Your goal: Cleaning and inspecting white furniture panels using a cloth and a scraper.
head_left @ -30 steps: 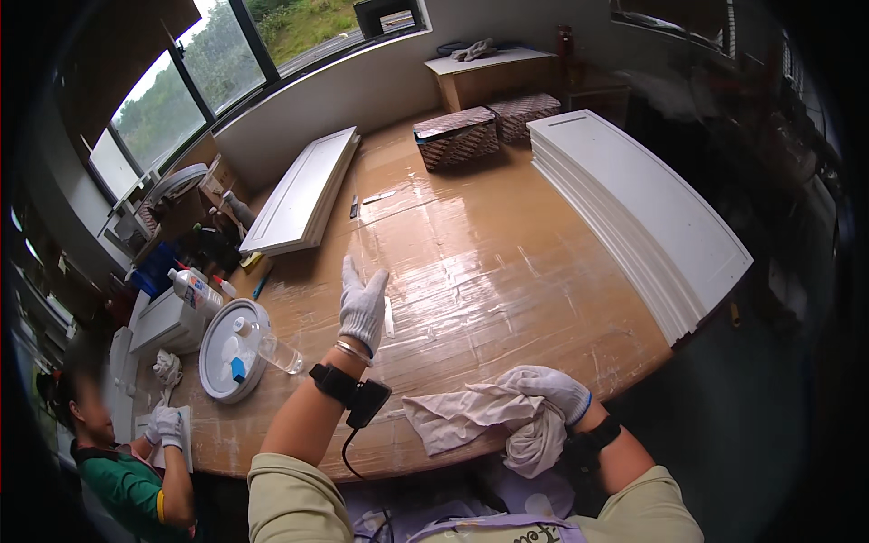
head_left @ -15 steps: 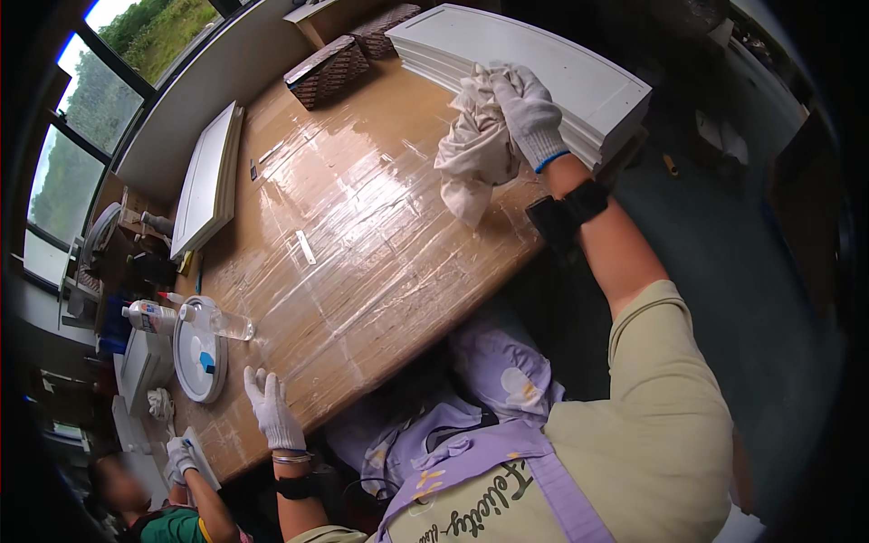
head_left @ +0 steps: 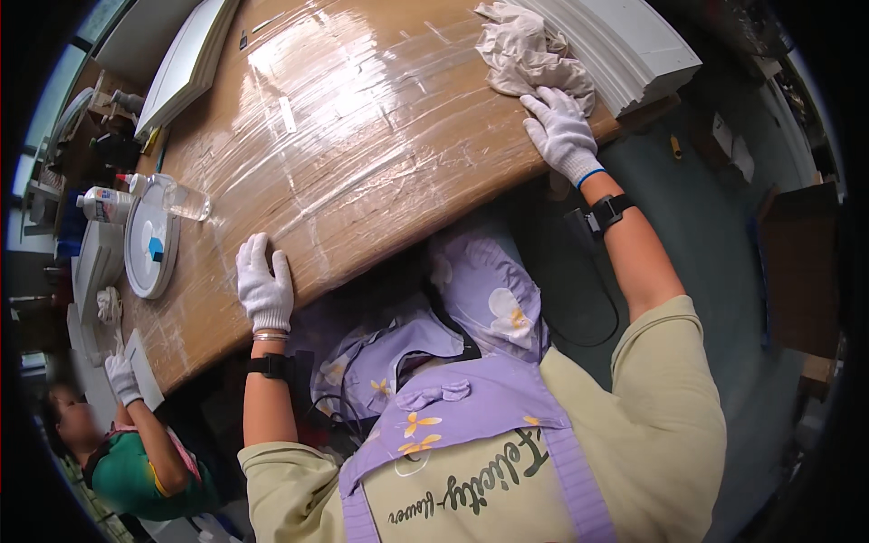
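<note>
My right hand (head_left: pixel 563 136), in a white knit glove, lies at the table's front edge, its fingers spread out and touching the near end of a crumpled cream cloth (head_left: pixel 529 52). The cloth rests in a heap on the film-covered table (head_left: pixel 362 190), against a stack of white moulded panels (head_left: pixel 625 50). My left hand (head_left: pixel 264 290), gloved too, is flat by the front edge farther left, with fingers extended and nothing held. Nearest to it is a clear bottle (head_left: pixel 188 201) lying on its side over a round, pale lid (head_left: pixel 149 240) that bears a small blue block (head_left: pixel 157 249).
More white panels (head_left: pixel 186 68) lean at the far left. Beside the lid is a white bottle (head_left: pixel 107 204). A thin white strip (head_left: pixel 287 115) lies mid-table. At lower left, a co-worker in a green top (head_left: pixel 149 471) has a gloved hand (head_left: pixel 122 378) near a white panel.
My right hand has let go of the cloth and come back to the table's front edge. The cloth now lies heaped by the panels. My left hand has lowered onto the table. The view has shifted.
</note>
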`<state>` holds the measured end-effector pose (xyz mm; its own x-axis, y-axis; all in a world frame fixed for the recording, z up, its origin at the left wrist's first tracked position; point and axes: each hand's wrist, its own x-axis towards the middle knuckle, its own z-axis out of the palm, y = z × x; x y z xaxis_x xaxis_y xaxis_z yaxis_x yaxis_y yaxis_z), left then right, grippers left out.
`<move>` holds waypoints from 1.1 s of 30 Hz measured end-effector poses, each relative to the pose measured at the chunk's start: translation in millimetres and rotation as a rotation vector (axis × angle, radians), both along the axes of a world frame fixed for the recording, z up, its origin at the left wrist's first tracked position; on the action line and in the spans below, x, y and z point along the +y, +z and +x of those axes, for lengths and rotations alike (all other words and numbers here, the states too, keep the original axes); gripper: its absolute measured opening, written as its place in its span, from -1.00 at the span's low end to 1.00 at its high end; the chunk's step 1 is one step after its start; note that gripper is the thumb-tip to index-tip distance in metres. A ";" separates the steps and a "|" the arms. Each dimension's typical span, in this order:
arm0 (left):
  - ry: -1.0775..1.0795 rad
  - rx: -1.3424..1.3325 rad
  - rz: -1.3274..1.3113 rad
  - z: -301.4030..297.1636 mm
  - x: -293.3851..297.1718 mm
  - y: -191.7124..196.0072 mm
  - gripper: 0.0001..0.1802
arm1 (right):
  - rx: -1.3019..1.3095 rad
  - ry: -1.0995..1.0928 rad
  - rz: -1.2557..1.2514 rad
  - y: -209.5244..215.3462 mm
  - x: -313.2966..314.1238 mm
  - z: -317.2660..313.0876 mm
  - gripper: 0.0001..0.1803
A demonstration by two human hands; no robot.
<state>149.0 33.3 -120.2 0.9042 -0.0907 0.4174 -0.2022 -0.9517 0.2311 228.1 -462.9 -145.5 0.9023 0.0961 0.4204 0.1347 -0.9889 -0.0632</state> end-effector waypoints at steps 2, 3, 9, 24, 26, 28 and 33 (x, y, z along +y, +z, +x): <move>-0.008 -0.028 -0.048 3.2 -3.3 -3.9 -0.63 | -0.065 0.030 -0.007 -3.7 -7.1 -0.1 -0.57; 0.005 -0.043 -0.064 2.6 -1.8 -5.7 -0.64 | -0.086 0.050 -0.012 -6.9 -8.2 2.3 -0.58; 0.072 -0.159 -0.122 -3.6 0.4 -14.4 -0.75 | -0.108 0.063 -0.020 -22.5 -9.8 12.1 -0.60; 0.085 -0.159 -0.099 -2.0 -1.4 -14.5 -0.82 | -0.149 0.103 0.038 -20.0 -12.4 10.8 -0.64; 0.080 -0.159 -0.101 -1.7 -0.5 -16.1 -0.82 | -0.172 0.116 0.055 -22.7 -12.9 12.5 -0.65; 0.094 -0.155 -0.085 -3.1 0.2 -15.9 -0.81 | -0.172 0.105 0.042 -23.8 -11.6 13.3 -0.65; 0.116 -0.175 -0.134 -1.5 -1.4 -15.3 -0.83 | -0.175 0.095 0.029 -24.6 -15.2 14.5 -0.64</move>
<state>147.6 31.9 -135.6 0.8185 0.0757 0.5695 -0.1417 -0.9340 0.3278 242.6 -478.1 -170.1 0.8024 0.1626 0.5743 0.2389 -0.9692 -0.0593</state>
